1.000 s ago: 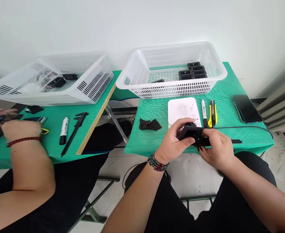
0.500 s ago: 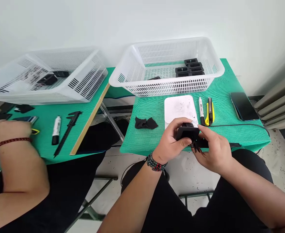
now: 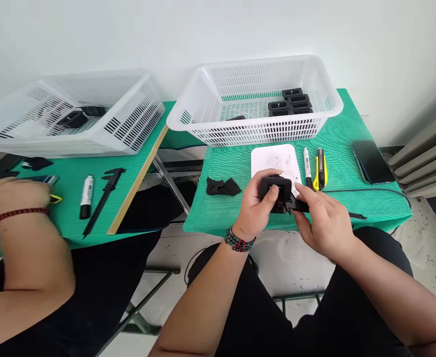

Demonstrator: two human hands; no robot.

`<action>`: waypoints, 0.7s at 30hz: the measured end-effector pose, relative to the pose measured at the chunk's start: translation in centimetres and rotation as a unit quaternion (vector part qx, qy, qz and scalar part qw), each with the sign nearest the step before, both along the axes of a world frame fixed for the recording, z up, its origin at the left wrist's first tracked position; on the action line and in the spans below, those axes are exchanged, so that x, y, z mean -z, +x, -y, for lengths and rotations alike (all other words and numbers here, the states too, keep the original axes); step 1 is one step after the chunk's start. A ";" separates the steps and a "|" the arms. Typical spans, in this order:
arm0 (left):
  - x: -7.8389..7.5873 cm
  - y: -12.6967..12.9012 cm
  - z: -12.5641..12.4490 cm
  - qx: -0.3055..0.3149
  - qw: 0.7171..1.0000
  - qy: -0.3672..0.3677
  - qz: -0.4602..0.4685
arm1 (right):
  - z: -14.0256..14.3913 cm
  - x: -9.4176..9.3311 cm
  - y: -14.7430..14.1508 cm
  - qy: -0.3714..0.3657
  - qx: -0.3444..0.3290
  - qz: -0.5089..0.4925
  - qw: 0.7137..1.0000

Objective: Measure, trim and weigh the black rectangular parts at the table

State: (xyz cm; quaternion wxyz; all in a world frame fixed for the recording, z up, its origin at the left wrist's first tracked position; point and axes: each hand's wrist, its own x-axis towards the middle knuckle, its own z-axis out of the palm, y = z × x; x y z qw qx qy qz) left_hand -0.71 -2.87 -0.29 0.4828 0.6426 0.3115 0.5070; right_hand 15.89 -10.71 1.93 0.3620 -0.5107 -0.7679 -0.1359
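My left hand is closed around a black rectangular frame-shaped part, thumb across its opening. Closed round a black caliper, my right hand keeps the jaws against the right side of the part. The caliper's thin beam sticks out to the right past the hand. Behind both hands lies a white square tray or pad with dark specks. A crumpled black cloth rests to the left of my left hand. Several similar black parts sit in the white basket.
A marker and a yellow utility knife lie beside the tray. A phone is at the right, with a black cable in front. On the neighbouring table are another basket, caliper, marker and a co-worker's arm.
The black part has shifted slightly left and turned so that its frame opening faces up towards me. The caliper jaws now show at its right side.
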 end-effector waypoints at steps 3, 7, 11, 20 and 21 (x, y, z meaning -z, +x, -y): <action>0.3 -0.2 -0.5 -0.012 1.000 -0.024 0.017 | -0.3 0.3 0.2 -0.010 0.001 0.020 1.000; 0.6 -0.1 -0.8 -0.002 0.999 -0.043 0.016 | -0.7 0.9 0.7 0.006 0.006 0.029 1.000; 0.9 0.3 -0.9 0.021 0.996 -0.081 0.017 | -0.8 1.1 1.0 -0.001 0.015 0.018 1.000; 1.3 0.4 -0.9 0.022 0.987 -0.153 0.038 | -0.9 1.3 1.0 -0.028 0.027 0.002 0.999; 1.4 0.4 -0.9 0.017 0.987 -0.152 0.039 | -0.9 1.3 1.0 -0.032 0.029 -0.001 0.999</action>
